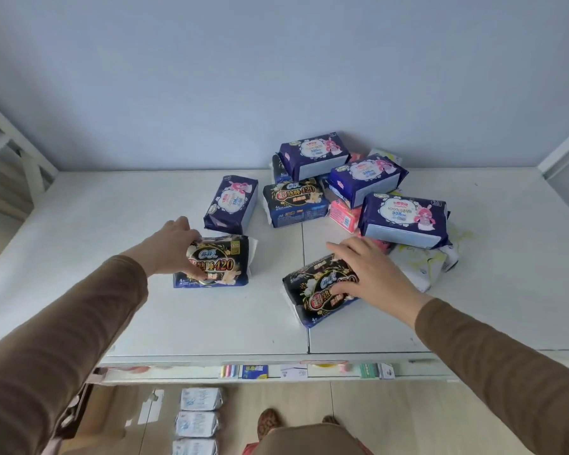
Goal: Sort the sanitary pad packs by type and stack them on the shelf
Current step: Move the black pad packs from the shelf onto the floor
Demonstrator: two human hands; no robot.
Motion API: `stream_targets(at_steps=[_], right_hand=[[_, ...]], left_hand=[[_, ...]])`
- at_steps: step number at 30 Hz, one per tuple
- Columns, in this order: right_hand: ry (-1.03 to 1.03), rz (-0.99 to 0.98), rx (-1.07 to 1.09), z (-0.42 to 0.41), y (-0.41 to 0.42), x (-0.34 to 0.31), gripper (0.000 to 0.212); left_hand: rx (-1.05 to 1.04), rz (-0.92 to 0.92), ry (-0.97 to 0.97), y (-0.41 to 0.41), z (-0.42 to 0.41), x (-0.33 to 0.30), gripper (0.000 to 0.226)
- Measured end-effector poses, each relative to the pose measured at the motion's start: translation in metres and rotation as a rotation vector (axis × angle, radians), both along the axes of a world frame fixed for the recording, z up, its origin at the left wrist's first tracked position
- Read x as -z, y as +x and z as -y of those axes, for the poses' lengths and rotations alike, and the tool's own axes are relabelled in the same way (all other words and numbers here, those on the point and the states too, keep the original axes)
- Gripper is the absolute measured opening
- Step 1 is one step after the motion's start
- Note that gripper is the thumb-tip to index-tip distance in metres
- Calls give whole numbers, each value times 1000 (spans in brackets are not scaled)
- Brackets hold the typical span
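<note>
Both hands gripped black packs, apparently pairing one type.
Left hand (174, 244) grasped a black pack (214, 266) left of the pile (358, 195); right hand (372, 274) clutched another (319, 290) nearer it, both on the shelf (112, 290).

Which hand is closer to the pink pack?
Right. The right hand grips a black pack just below the pink pack; the left hand is farther left.

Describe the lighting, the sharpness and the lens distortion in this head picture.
Head view: soft, even light, only faint shadows on the white shelf; wide-angle lens bends its edges; print on the black 420 pack under the left hand reads, slightly soft; brown sleeves look stretched.
</note>
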State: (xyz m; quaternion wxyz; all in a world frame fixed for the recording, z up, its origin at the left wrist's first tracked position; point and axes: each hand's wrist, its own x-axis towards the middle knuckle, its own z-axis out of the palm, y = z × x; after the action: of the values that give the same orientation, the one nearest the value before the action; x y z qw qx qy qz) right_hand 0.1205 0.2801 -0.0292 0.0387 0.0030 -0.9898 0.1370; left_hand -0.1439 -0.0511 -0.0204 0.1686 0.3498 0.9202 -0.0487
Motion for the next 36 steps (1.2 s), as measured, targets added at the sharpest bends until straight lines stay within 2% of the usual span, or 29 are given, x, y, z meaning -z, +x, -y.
stream_targets(at_steps=[2,4,7,10,13,17,20,25,28,32,36], right_hand=[[-48,-57,58,3,15,5,87],[-110,-56,108,3,27,12,97],[-214,41,168,1,43,19,116],[-310,163,197,0,59,28,122],[-521,196,290,-3,73,33,112],[-853,154,355,3,84,39,70],[-995,106,394,19,93,38,64],[-1083,22,423,59,130,37,59],[-1132,9,414,84,165,39,60],[-1088,83,420,112,210,50,54],[-1000,177,420,137,236,69,58]], left_hand=[[44,-42,11,6,3,1,91],[24,19,67,13,6,2,84],[-20,130,161,21,11,3,70],[-25,162,250,32,18,3,63],[-51,163,289,48,26,3,57],[-76,104,358,85,39,4,49],[-144,96,422,123,51,3,50],[-224,2,466,196,83,0,53],[-234,5,458,239,104,4,56],[-220,64,379,279,129,19,59],[-238,127,365,297,152,42,58]])
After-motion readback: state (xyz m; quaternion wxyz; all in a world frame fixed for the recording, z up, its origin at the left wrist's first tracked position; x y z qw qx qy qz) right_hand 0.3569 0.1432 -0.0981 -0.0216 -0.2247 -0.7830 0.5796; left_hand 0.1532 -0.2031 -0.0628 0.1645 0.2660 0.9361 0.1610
